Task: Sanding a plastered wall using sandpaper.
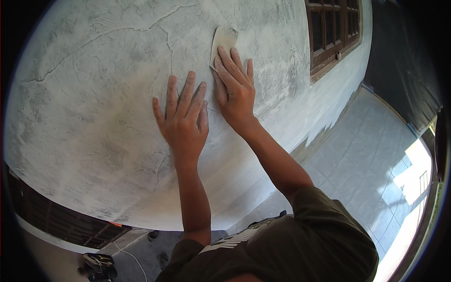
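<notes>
In the head view, a plastered wall (116, 88) with long cracks and patchy grey and whitish areas fills the space before me. My right hand (236, 83) presses a pale, curled-edged sheet, likely sandpaper (224, 37), flat against the wall; the sheet sticks out above my fingertips. My left hand (185, 112) rests on the wall, lower and to the left, with its fingers spread and nothing in it. Pale dust coats the fingers of both hands. The underside of the sheet is hidden.
A brown wooden window frame (327, 58) is set in the wall at upper right. Grey floor tiles (356, 155) lie at right, beside a dark sheet (401, 67). At lower left are a dark slatted wooden panel (67, 222), a white cable (135, 259) and a dark bag-like object (100, 269).
</notes>
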`<control>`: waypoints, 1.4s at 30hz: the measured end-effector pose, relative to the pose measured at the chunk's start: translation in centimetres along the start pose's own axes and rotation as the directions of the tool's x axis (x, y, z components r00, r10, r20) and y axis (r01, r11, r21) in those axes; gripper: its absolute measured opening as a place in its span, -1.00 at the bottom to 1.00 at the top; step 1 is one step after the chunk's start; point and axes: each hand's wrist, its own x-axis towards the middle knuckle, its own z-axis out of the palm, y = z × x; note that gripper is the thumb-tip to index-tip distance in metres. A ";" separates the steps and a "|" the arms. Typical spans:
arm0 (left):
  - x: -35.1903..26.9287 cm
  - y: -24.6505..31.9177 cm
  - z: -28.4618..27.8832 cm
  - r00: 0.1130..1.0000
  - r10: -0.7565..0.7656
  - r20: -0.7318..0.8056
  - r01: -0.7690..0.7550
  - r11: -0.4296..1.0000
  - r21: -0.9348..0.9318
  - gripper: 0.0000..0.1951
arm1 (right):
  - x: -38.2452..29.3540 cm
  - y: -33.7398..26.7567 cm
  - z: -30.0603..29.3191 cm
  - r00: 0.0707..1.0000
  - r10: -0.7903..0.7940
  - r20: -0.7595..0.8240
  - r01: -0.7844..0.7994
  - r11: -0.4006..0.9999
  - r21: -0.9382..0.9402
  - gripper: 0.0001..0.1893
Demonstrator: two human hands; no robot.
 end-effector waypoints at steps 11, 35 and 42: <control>-0.4 -0.3 -0.1 1.000 -0.002 0.003 0.002 1.000 0.018 -0.65 | -1.8 0.0 -0.1 0.998 0.023 0.059 -0.023 1.000 0.011 -0.64; 0.0 -0.1 0.1 1.000 -0.011 0.021 0.010 1.000 0.009 -0.63 | -6.6 -0.3 -0.4 0.984 0.095 0.150 -0.094 0.995 -0.011 -0.67; -0.5 -0.6 0.0 1.000 -0.011 0.015 0.010 1.000 0.014 -0.63 | -5.7 -1.2 -0.6 0.986 0.094 0.140 -0.094 0.996 -0.003 -0.68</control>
